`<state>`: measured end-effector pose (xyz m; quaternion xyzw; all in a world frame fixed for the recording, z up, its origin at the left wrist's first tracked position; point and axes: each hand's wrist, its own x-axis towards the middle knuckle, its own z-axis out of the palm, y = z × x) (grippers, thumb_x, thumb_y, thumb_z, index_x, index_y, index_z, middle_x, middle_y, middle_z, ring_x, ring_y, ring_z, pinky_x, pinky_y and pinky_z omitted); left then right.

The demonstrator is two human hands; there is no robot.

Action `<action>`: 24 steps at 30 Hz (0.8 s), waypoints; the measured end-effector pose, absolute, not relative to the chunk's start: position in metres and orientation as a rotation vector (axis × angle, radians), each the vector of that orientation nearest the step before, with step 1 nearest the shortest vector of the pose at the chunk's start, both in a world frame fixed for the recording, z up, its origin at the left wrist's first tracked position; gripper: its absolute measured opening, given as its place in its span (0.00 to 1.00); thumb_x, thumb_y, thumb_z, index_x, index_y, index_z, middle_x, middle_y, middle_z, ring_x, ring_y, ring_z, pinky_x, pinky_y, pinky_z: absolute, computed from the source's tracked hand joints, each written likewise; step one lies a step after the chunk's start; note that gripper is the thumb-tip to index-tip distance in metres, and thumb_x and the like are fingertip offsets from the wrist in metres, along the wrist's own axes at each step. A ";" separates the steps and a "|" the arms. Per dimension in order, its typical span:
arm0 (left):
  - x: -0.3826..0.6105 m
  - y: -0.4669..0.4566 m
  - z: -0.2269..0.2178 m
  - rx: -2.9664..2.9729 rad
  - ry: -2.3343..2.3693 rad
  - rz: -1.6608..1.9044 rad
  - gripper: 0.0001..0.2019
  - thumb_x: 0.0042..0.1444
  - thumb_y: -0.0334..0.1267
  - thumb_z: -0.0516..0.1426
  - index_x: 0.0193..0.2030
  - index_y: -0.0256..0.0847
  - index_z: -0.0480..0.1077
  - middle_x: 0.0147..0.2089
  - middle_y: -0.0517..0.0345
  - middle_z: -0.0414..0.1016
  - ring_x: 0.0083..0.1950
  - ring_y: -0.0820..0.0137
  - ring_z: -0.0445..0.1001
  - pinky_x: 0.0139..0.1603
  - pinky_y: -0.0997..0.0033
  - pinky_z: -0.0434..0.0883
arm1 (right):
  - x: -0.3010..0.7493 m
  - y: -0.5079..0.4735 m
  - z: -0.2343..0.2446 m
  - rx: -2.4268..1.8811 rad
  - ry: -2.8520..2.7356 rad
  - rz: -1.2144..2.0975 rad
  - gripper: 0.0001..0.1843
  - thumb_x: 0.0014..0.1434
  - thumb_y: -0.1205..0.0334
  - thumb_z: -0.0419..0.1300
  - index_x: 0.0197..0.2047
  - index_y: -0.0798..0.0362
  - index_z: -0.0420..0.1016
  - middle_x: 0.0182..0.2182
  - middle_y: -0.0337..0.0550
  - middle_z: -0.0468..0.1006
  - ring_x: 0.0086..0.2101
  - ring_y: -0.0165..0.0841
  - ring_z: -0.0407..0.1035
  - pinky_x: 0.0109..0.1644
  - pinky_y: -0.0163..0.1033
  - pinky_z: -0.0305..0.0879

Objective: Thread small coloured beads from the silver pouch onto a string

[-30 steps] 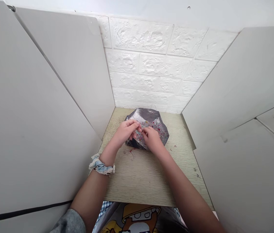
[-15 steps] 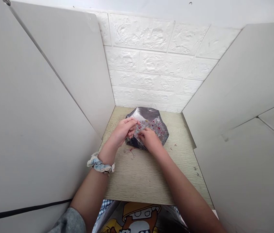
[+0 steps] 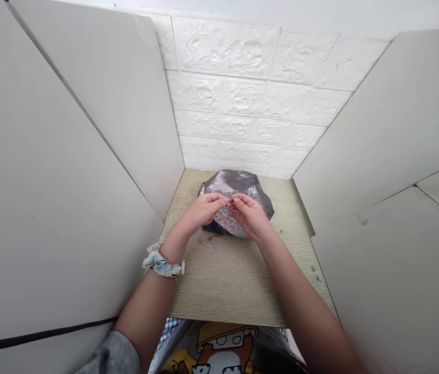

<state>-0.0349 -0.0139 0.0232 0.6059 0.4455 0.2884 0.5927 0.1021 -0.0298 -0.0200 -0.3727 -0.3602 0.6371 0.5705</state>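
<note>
Many small pink, clear and red beads (image 3: 225, 221) lie in a shallow grey, shiny bag-like holder (image 3: 238, 179) against the back of the table. Over the beads, my left hand (image 3: 205, 209) pinches with thumb and forefinger. My right hand (image 3: 251, 215) also pinches, its fingertips meeting the left ones; its other fingers are curled loosely. Whatever is between the fingertips is too small to make out. In front of the holder, a short string of pink and red beads (image 3: 209, 240) rests on the table, touched by neither hand.
The narrow wooden table (image 3: 223, 280) runs to a white brick-patterned wall (image 3: 243, 98). Pale panels stand close at the left (image 3: 67, 171) and right (image 3: 379, 156). Tiny clear bits (image 3: 315, 274) lie by the right edge. A blue scrunchie (image 3: 163, 264) circles my left wrist.
My right hand has risen from the beads and come to my left hand's fingertips. My left hand has turned slightly, its thumb and forefinger now pinched. The view has shifted a little.
</note>
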 end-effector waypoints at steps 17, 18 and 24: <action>-0.033 -0.016 0.026 1.506 1.084 0.722 0.08 0.46 0.38 0.52 0.21 0.37 0.64 0.12 0.68 0.51 0.14 0.81 0.50 0.15 0.79 0.49 | 0.099 -0.031 -0.021 -0.788 -0.771 1.578 0.08 0.43 0.61 0.62 0.29 0.53 0.68 0.25 0.34 0.72 0.29 0.24 0.68 0.41 0.35 0.65; -0.033 -0.016 0.026 1.511 1.089 0.718 0.08 0.46 0.38 0.52 0.21 0.37 0.63 0.12 0.68 0.51 0.14 0.81 0.50 0.15 0.79 0.49 | 0.099 -0.031 -0.021 -0.785 -0.771 1.577 0.08 0.43 0.61 0.62 0.29 0.53 0.68 0.25 0.34 0.72 0.29 0.24 0.68 0.41 0.35 0.65; -0.033 -0.015 0.025 1.518 1.119 0.707 0.10 0.46 0.39 0.51 0.20 0.37 0.61 0.11 0.68 0.50 0.14 0.81 0.50 0.15 0.80 0.49 | 0.099 -0.032 -0.021 -0.788 -0.783 1.577 0.09 0.43 0.61 0.62 0.29 0.52 0.68 0.25 0.34 0.72 0.29 0.24 0.68 0.41 0.35 0.65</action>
